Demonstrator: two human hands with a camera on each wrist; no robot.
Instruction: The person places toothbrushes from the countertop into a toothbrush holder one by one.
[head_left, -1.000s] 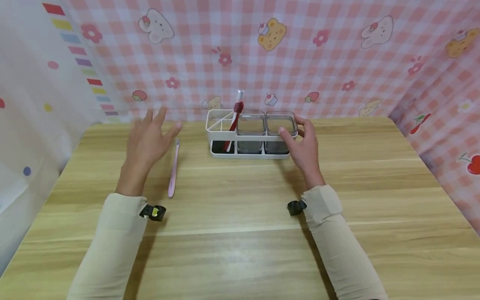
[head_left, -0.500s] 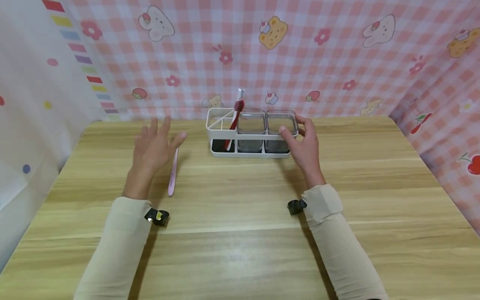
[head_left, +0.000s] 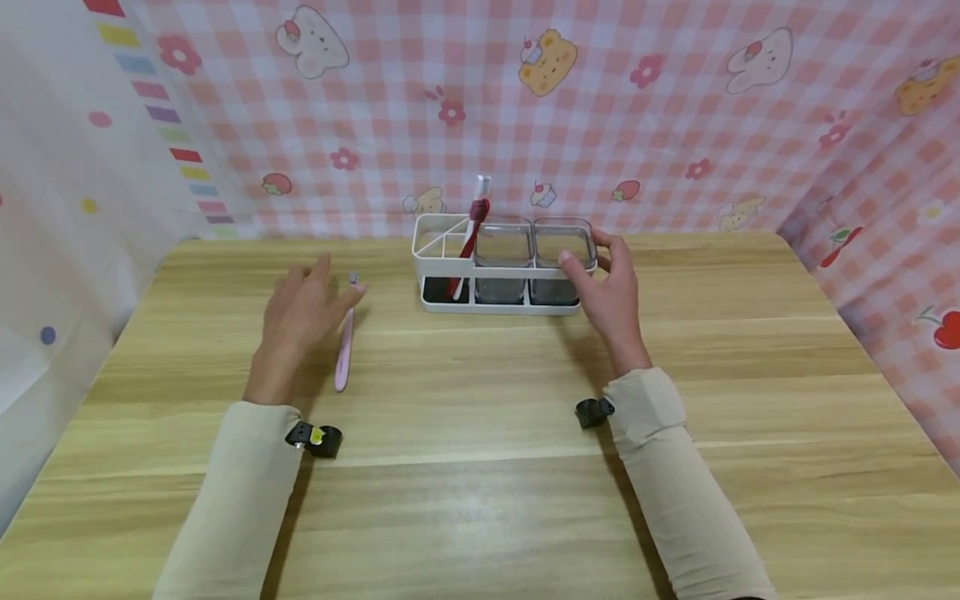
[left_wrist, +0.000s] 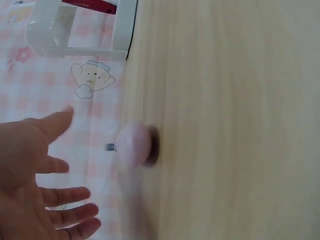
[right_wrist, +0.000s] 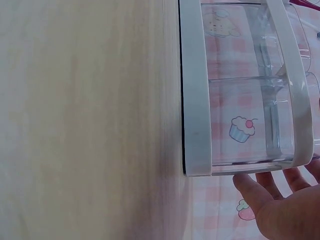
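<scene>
A pink toothbrush [head_left: 344, 358] lies on the wooden table, its head pointing toward the back. My left hand [head_left: 296, 312] hovers just left of it with fingers spread, the thumb overlapping the handle in the head view. In the left wrist view the toothbrush [left_wrist: 134, 145] appears end-on, apart from the fingers. At the back stands a white toothbrush holder [head_left: 450, 267]. My right hand [head_left: 613, 296] grips its right end, thumb over the top rim and fingers around the side. A red and white toothbrush [head_left: 471, 237] leans in the holder's left part.
Two clear cups [head_left: 504, 248] sit side by side in the holder's middle and right slots. Behind it rises a pink checked curtain [head_left: 390, 108], with a white sheet [head_left: 67, 250] on the left. The table [head_left: 465, 433] extends in front.
My left hand has lowered and shifted slightly right toward the pink toothbrush, then a little back left, uncovering the brush head. The right hand stays on the holder.
</scene>
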